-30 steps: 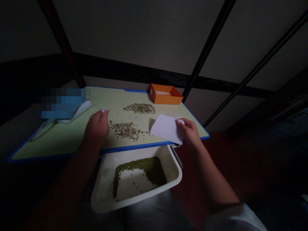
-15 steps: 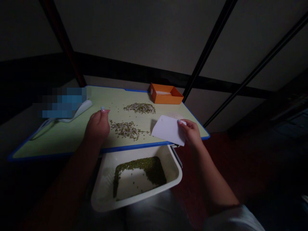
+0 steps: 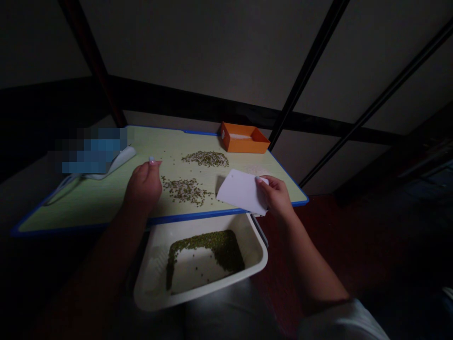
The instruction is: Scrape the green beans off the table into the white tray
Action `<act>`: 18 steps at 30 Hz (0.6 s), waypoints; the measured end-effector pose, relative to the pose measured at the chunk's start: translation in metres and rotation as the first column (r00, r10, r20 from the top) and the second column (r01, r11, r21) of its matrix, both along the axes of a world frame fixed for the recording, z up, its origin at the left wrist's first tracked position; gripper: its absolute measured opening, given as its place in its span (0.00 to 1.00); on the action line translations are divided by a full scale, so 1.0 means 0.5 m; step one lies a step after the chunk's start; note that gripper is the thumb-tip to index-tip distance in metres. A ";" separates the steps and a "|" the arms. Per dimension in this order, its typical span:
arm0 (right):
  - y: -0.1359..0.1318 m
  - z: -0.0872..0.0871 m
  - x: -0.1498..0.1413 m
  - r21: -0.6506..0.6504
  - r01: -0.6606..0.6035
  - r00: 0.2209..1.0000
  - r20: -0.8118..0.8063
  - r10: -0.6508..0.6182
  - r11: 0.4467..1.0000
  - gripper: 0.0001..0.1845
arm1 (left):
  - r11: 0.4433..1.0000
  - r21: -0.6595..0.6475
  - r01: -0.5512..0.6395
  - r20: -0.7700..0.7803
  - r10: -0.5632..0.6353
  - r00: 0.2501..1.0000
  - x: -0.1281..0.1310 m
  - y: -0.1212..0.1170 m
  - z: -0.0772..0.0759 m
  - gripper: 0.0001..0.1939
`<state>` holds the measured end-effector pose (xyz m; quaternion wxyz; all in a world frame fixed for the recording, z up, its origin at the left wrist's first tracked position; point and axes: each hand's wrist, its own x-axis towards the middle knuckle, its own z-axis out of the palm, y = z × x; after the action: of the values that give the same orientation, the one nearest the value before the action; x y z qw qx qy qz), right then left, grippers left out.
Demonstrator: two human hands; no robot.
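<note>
My right hand [image 3: 276, 194] pinches the right side of a white card [image 3: 240, 190], which is tilted over the front of the table. To its left, a loose pile of small green and pale beans [image 3: 184, 189] is spread near my left hand [image 3: 144, 184]. That hand is closed, thumb up, beside the pile; whatever its fingers hold, if anything, is hidden. A second bean pile [image 3: 205, 158] lies farther back. Below the table edge, a white plastic basin [image 3: 260, 264] holds many green beans [image 3: 226, 248] along its back and right side.
An orange box [image 3: 247, 144] stands at the table's back right corner. Pale grains [image 3: 257, 169] lie in front of it. A blurred-out blue item [image 3: 94, 156] and a white strip-like object [image 3: 122, 158] are at the left. The table [image 3: 95, 203] has a blue edge.
My right hand has moved slightly left with the white card, bringing it closer to the near bean pile. My left hand has stayed in place.
</note>
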<state>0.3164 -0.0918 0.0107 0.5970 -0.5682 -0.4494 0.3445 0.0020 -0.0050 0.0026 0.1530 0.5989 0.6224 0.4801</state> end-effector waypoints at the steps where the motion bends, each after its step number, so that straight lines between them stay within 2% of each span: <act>1: 0.001 0.000 -0.003 0.000 -0.001 1.000 0.007 0.001 1.000 0.24 | 1.000 0.001 0.001 0.000 -0.001 1.000 0.000 0.000 0.000 0.21; 13: 0.019 -0.006 -0.028 0.012 -0.017 0.999 0.044 0.017 1.000 0.24 | 1.000 0.010 -0.003 0.012 0.003 1.000 0.000 -0.001 -0.004 0.21; 18: 0.021 -0.007 -0.033 0.010 -0.061 0.998 0.017 0.061 0.998 0.25 | 1.000 0.016 0.003 0.027 -0.004 1.000 0.001 0.001 -0.005 0.21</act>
<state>0.2997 -0.0814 0.0073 0.5855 -0.5540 -0.4733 0.3553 0.0024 -0.0045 -0.0001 0.1572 0.5947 0.6153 0.4930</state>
